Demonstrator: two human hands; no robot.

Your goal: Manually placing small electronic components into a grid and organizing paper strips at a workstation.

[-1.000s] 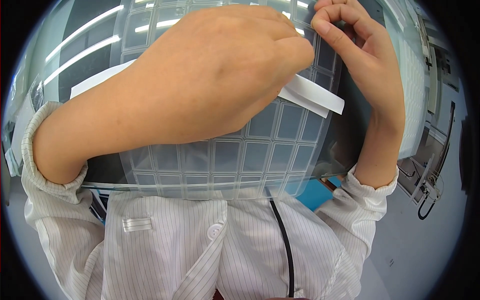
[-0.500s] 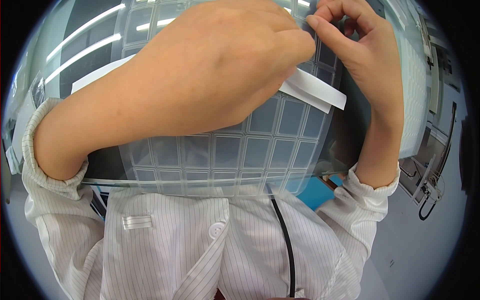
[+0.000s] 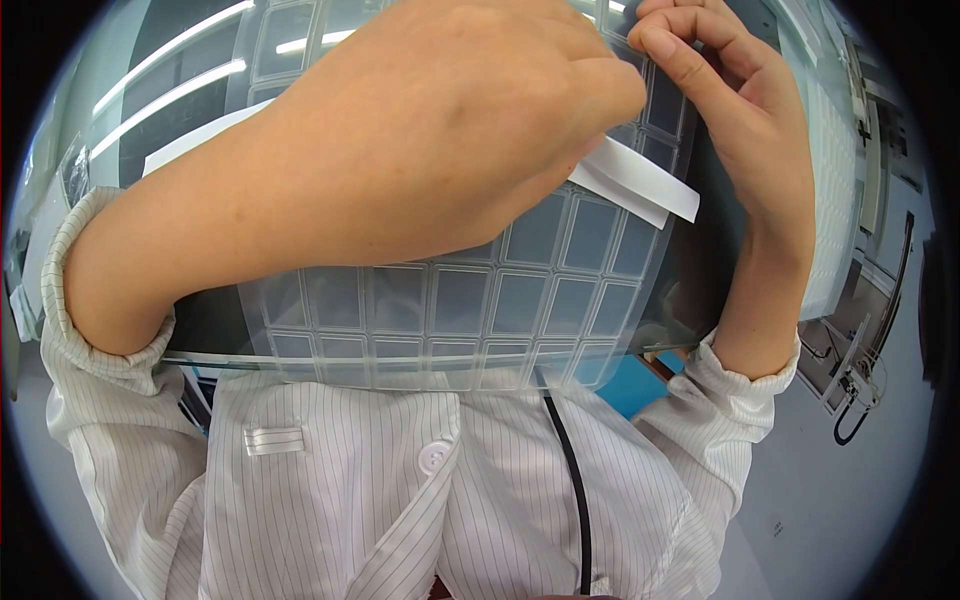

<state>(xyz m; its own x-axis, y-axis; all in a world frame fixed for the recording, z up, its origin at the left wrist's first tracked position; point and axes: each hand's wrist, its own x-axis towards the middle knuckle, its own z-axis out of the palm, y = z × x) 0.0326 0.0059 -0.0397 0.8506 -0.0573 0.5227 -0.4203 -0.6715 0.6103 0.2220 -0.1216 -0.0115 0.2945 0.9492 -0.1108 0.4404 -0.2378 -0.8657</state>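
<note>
A clear plastic tray [image 3: 462, 300] with rows of rectangular pockets lies in front of me, its near end past the table edge. Across it runs a white paper strip [image 3: 640, 182], partly covered by my left hand [image 3: 500, 120]. That hand is closed with its fingers curled under; the fingertips and anything in them are hidden. My right hand [image 3: 725, 75] is over the tray's far right side, thumb and fingertips pinched together. Whatever it pinches, if anything, is too small or hidden to name.
Under the tray is a dark, glossy tabletop [image 3: 690, 285]. Another pale pocketed tray [image 3: 828, 200] stands to the right, beyond my forearm. Crumpled clear plastic [image 3: 70, 180] lies at the far left. A black hose [image 3: 848, 428] hangs near equipment at right.
Both hands have shifted slightly to the right. The right thumb and fingers are bent a little more. The strip and tray appear almost unmoved.
</note>
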